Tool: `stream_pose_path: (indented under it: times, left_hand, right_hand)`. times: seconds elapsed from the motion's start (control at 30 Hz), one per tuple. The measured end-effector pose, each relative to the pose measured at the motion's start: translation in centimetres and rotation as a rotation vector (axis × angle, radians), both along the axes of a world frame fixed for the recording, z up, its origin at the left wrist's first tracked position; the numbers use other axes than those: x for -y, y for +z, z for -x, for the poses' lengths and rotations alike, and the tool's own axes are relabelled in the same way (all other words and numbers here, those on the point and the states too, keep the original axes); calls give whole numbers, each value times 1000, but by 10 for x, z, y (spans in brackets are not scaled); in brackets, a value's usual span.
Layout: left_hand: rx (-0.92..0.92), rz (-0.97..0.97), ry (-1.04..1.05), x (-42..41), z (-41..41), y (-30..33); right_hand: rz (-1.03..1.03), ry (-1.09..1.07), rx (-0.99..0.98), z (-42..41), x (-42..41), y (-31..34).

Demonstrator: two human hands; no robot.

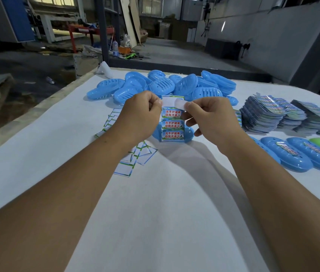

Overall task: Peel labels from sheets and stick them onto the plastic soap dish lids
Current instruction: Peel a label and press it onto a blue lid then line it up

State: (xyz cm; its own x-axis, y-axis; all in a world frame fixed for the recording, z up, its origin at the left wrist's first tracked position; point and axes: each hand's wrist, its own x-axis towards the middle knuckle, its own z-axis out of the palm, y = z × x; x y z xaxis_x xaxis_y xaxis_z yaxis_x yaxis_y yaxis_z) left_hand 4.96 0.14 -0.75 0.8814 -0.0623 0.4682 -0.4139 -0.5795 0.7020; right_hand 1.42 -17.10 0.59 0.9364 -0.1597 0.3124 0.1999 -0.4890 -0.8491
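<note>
Soap dish lids (161, 86) lie heaped in blue at the far middle of the desk (155, 213), within an arm's reach of both hands, probably as the unlabelled supply. A row of finished lids (292, 156), each with a label on top, lines the right edge, seemingly set aside so done and undone pieces stay apart. Behind that row stand stacks of fresh label sheets (273, 114), near the right hand. Spent backing sheets (131, 160), blank with green borders, are scattered just under the left forearm, apparently dropped where they are out of the way.

One blue lid (188, 133) sits directly below the hands, likely the next target. Above it hangs the label sheet (173, 124), three printed labels left on it. The left hand (141, 116) pinches its top corner, steadying it. The right hand (212, 116) pinches the peeled label (179, 104) by one end, its pale back showing, lifted off the sheet's top slot.
</note>
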Motion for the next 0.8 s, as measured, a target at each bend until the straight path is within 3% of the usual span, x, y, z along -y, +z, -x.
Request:
stream_pose_path:
  times: [0.5,0.8]
  left_hand:
    - [-76,-126,176,-9,-4,6]
    - [-247,-170,185,-17,-9,9]
  right_hand:
    - [-144,-90,-74,-1,7,1]
    - [-397,-40,-155,-3,13,6]
